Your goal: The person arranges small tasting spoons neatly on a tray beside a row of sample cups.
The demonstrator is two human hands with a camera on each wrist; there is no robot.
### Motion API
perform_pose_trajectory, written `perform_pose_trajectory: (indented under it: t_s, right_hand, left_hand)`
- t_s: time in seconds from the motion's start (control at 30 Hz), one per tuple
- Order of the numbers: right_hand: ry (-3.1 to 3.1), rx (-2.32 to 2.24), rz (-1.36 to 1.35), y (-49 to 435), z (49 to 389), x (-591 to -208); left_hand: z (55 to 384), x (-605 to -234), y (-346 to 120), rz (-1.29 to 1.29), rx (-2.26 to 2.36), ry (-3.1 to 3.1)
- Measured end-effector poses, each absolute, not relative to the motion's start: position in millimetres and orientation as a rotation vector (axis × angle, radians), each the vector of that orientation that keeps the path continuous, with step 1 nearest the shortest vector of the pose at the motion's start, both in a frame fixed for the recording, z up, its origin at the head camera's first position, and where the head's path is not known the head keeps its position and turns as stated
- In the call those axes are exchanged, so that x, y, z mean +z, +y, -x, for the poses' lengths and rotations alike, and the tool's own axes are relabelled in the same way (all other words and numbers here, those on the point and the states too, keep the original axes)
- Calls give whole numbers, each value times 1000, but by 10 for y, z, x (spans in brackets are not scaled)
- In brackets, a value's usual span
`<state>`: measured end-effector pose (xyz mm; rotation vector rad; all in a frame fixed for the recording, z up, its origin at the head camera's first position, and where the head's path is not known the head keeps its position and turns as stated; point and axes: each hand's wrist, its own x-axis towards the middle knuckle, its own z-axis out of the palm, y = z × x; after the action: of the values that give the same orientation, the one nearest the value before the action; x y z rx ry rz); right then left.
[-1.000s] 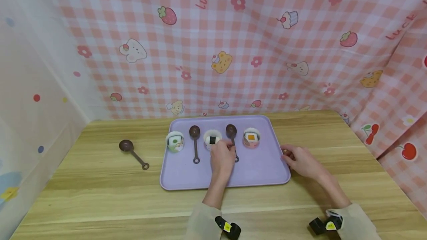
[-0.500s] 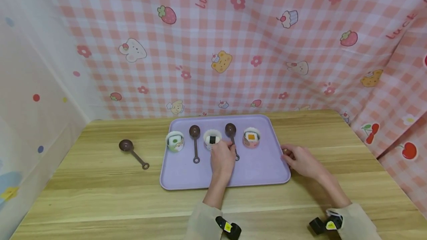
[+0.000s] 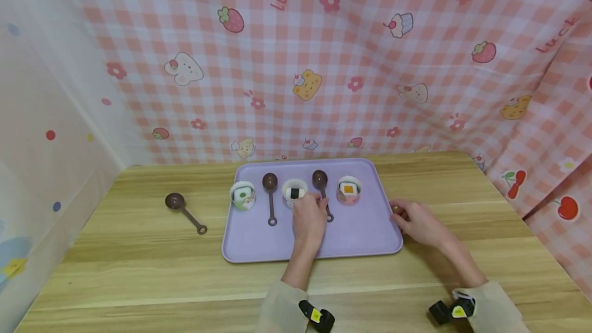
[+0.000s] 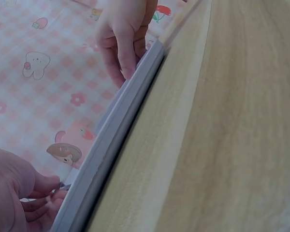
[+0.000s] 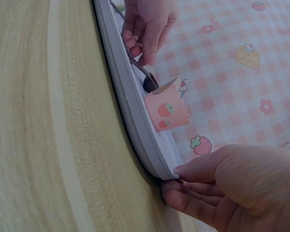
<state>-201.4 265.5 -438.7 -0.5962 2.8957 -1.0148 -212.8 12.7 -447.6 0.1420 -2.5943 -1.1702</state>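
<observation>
In the head view my left hand reaches over a lilac tray and pinches the handle of a brown measuring spoon. That spoon lies between a paper cup holding a white piece with a black band and a pink cup holding a white piece with an orange square. My right hand grips the tray's right edge, thumb on the rim and fingers below, as the right wrist view shows. Another brown measuring spoon lies on the tray, left of the middle cup.
A green cup with a white piece stands at the tray's left edge. Further left, a third brown measuring spoon lies on the wooden table. A pink checked cloth hangs behind the table.
The spoon in my left hand has turned slightly: its bowl has shifted a little away from me and its handle end a little right. My right hand has stayed at the tray edge.
</observation>
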Motion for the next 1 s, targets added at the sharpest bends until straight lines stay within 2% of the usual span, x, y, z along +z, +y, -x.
perform_pose_trajectory:
  t_s: [1.0]
  right_hand:
    - [2909,-1008,626,2651,2011,-4374]
  left_hand:
    - [2104,-4266,56,26,-1293,-2526]
